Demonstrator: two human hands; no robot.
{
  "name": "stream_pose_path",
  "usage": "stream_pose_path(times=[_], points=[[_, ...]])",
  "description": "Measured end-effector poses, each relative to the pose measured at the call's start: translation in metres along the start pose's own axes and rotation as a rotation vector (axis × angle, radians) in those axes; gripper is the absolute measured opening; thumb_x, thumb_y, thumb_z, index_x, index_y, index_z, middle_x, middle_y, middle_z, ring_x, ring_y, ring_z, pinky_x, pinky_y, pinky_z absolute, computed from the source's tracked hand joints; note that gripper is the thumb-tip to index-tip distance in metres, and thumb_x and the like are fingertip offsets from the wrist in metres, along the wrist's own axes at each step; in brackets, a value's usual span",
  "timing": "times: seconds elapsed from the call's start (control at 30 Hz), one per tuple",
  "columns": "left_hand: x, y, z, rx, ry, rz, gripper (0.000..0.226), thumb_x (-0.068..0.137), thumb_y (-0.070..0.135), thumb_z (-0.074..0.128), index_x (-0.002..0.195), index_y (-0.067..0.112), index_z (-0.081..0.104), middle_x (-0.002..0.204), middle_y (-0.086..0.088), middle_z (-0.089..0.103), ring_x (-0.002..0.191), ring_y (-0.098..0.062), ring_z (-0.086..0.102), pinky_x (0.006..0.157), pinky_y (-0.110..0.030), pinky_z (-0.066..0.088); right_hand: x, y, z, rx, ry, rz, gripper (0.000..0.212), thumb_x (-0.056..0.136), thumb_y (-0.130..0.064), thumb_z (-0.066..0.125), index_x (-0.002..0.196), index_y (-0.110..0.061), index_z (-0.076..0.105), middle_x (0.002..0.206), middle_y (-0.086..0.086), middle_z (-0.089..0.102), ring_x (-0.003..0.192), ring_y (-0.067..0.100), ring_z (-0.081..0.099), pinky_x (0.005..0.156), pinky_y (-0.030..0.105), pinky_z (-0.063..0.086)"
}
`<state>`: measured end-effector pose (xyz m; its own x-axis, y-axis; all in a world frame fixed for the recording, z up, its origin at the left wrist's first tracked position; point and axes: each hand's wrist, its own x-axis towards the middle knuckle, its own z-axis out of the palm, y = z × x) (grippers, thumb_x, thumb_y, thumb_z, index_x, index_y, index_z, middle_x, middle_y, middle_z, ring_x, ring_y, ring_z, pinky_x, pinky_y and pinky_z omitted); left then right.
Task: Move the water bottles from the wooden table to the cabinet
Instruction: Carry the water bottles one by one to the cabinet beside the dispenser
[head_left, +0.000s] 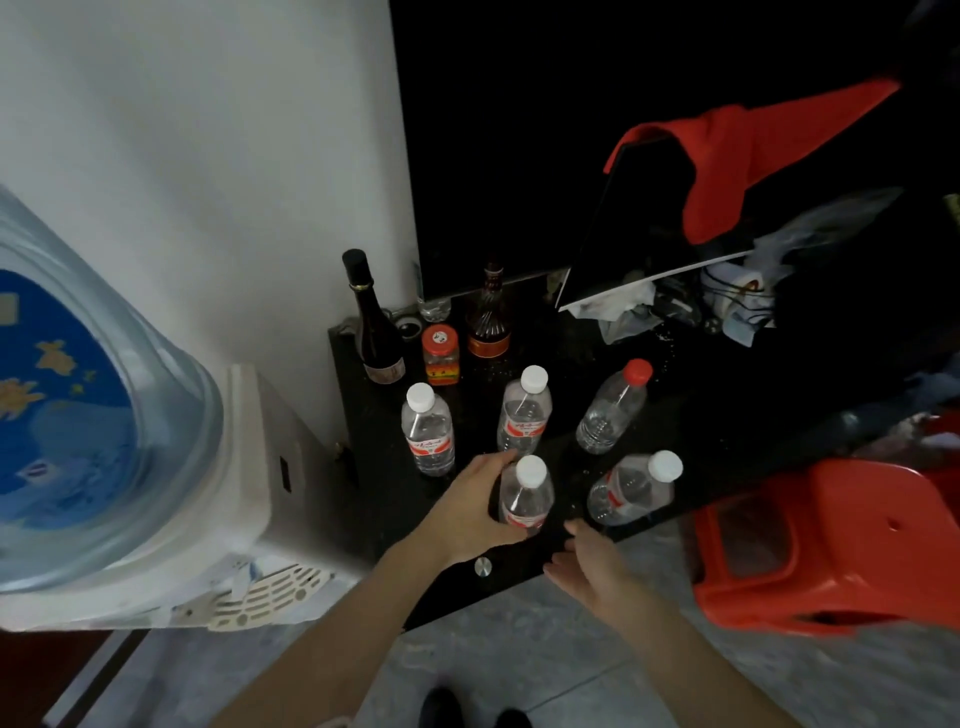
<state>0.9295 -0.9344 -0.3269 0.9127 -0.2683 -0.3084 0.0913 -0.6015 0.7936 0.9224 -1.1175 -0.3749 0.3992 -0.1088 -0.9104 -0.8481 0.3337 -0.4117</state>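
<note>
Several clear water bottles stand on the black cabinet top (691, 415). My left hand (475, 506) grips the nearest white-capped bottle (527, 496) by its body at the cabinet's front. My right hand (589, 569) hovers open just in front of the cabinet edge, holding nothing. Another white-capped bottle (631, 488) stands to the right of the held one. Behind are two white-capped bottles (428, 431) (524, 410) and a red-capped bottle (613, 408).
A dark wine bottle (371, 322), a red-lidded jar (440, 356) and a brown bottle (488, 317) stand at the cabinet's back left. A water dispenser (104, 415) is on the left, a red plastic stool (841, 545) on the right, clutter and a red cloth (737, 156) behind.
</note>
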Motion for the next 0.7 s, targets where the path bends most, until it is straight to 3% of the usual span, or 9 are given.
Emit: stream_pose_path(times=[0.1, 0.2, 0.27, 0.33, 0.47, 0.53, 0.7], points=[[-0.020, 0.018, -0.027, 0.206, 0.074, -0.009, 0.087, 0.083, 0.034, 0.081, 0.155, 0.025, 0.033, 0.152, 0.005, 0.040, 0.139, -0.013, 0.040, 0.107, -0.024, 0.036, -0.033, -0.007, -0.015, -0.566, 0.029, -0.228, 0.028, 0.096, -0.027, 0.055, 0.113, -0.006, 0.062, 0.099, 0.017, 0.066, 0.093, 0.032, 0.065, 0.089, 0.049, 0.056], [-0.044, 0.040, -0.052, 0.453, 0.207, 0.042, 0.075, 0.086, 0.041, 0.074, 0.151, 0.028, 0.039, 0.152, 0.006, 0.042, 0.137, -0.018, 0.044, 0.103, -0.036, 0.047, -0.081, -0.025, -0.019, -1.028, 0.041, -0.523, 0.020, 0.093, -0.035, 0.052, 0.083, -0.019, 0.058, 0.084, 0.006, 0.066, 0.078, 0.018, 0.063, 0.078, 0.037, 0.052], [-0.060, 0.060, -0.069, 0.579, 0.291, 0.046, 0.071, 0.087, 0.045, 0.069, 0.150, 0.029, 0.040, 0.154, 0.007, 0.041, 0.137, -0.020, 0.042, 0.104, -0.040, 0.044, -0.113, -0.037, -0.014, -1.172, 0.045, -0.690, 0.021, 0.095, -0.036, 0.053, 0.100, -0.017, 0.062, 0.095, 0.004, 0.064, 0.082, 0.010, 0.059, 0.072, 0.030, 0.041], [-0.074, 0.079, -0.084, 0.661, 0.378, 0.060, 0.066, 0.087, 0.048, 0.067, 0.147, 0.028, 0.046, 0.154, 0.005, 0.042, 0.137, -0.022, 0.043, 0.107, -0.040, 0.041, -0.142, -0.048, -0.004, -1.275, 0.067, -0.875, 0.038, 0.097, -0.036, 0.052, 0.126, -0.011, 0.056, 0.119, 0.008, 0.062, 0.103, 0.016, 0.060, 0.080, 0.025, 0.041], [-0.100, 0.104, -0.112, 0.773, 0.573, 0.093, 0.066, 0.078, 0.048, 0.078, 0.136, 0.021, 0.061, 0.148, -0.005, 0.056, 0.134, -0.029, 0.055, 0.107, -0.048, 0.045, -0.197, -0.066, 0.020, -1.435, 0.124, -1.178, 0.045, 0.098, -0.038, 0.048, 0.137, -0.017, 0.046, 0.126, 0.003, 0.055, 0.111, 0.018, 0.058, 0.083, 0.027, 0.049], [-0.112, 0.113, -0.125, 0.812, 0.601, 0.051, 0.072, 0.077, 0.052, 0.077, 0.140, 0.021, 0.059, 0.152, -0.007, 0.053, 0.137, -0.031, 0.053, 0.108, -0.050, 0.045, -0.217, -0.072, 0.033, -1.502, 0.151, -1.309, 0.049, 0.096, -0.042, 0.047, 0.141, -0.021, 0.043, 0.130, -0.001, 0.052, 0.115, 0.017, 0.053, 0.087, 0.031, 0.051], [-0.141, 0.119, -0.145, 0.877, 0.681, -0.018, 0.077, 0.074, 0.062, 0.073, 0.137, 0.020, 0.061, 0.153, -0.011, 0.051, 0.135, -0.034, 0.055, 0.104, -0.052, 0.047, -0.247, -0.082, 0.061, -1.600, 0.211, -1.473, 0.068, 0.093, -0.055, 0.045, 0.151, -0.021, 0.032, 0.157, 0.000, 0.035, 0.142, 0.019, 0.036, 0.113, 0.036, 0.036]])
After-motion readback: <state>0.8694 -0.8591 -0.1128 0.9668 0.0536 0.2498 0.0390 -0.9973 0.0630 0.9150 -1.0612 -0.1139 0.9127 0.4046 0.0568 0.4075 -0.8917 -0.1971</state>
